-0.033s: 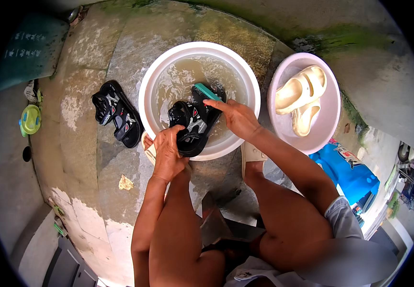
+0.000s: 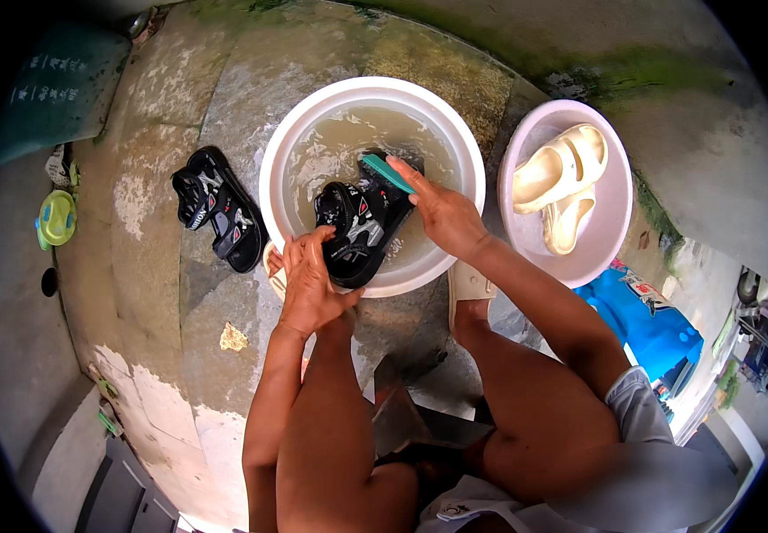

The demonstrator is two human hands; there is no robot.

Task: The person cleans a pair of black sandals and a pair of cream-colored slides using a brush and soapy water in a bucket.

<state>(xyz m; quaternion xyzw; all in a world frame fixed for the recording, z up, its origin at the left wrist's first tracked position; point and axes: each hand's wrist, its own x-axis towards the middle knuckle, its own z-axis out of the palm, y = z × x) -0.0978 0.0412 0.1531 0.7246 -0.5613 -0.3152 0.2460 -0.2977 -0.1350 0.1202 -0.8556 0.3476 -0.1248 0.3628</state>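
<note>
A black sandal (image 2: pixel 362 233) with grey and red markings lies tilted in a white basin (image 2: pixel 279 169) of murky water, its near end by the rim. My left hand (image 2: pixel 311 280) grips that near end, thumb and fingers on either side. In my right hand (image 2: pixel 446 218) is a green-backed scrubbing brush (image 2: pixel 388 174), pressed against the far part of the sandal's footbed. The brush's bristles are mostly hidden beneath its back. Left of the basin, the matching black sandal (image 2: pixel 221 210) lies on the wet stone floor.
To the right stands a pale pink basin (image 2: pixel 616 213) holding two cream slippers (image 2: pixel 557 173). A blue bag (image 2: pixel 646 324) lies nearer on that side. My feet, in light slippers, flank the white basin's near edge. A lime-green plastic container (image 2: pixel 57 219) sits far left.
My right hand and the brush have shifted slightly right along the footbed. The left hand's fingers have changed position a little at the sandal's near end.
</note>
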